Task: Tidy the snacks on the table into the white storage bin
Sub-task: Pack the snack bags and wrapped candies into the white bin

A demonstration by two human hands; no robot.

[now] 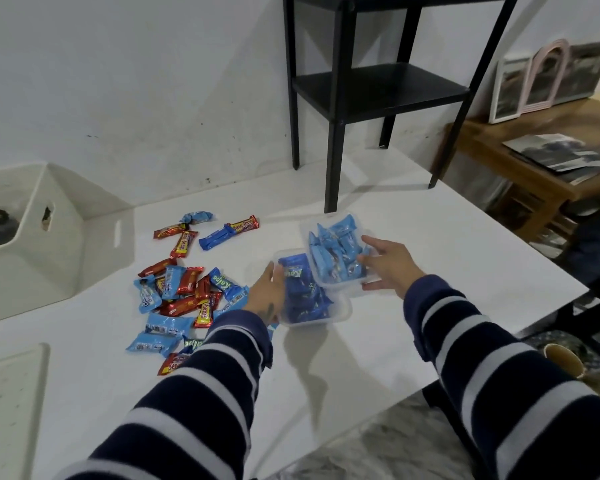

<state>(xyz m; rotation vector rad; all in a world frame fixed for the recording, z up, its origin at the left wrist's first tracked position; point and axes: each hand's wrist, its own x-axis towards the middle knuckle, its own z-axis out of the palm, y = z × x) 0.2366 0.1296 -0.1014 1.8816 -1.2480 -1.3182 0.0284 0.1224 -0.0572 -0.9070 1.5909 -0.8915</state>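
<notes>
Clear plastic tubs of blue snacks sit mid-tabletop, left hand (269, 289) gripping the nearer tub (312, 303), right hand (390, 266) the farther tub (338, 252); next, carry both to the white storage bin (59, 233) far left.

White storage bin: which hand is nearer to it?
Left. The left hand holds the nearer clear tub mid-table, on the side toward the white storage bin. The right hand holds the farther clear tub, further from the bin.
</notes>
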